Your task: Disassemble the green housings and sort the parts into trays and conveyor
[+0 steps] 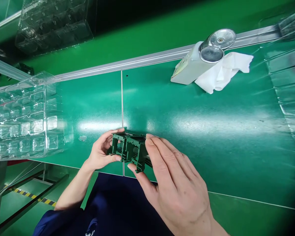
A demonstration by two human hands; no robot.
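A dark green plastic frame part with two open bays is held up between both hands, over the near edge of the green table. My left hand grips its left end, thumb below and fingers above and behind. On the right end, my right hand has its fingertips on the top and its thumb underneath. The far side of the part and some fingertips are hidden behind it.
Clear moulded trays stand at the left, and another clear tray lies at the right. A white bottle with a metal top stands at the back right beside crumpled white tissue. A metal rail runs along the table's far edge.
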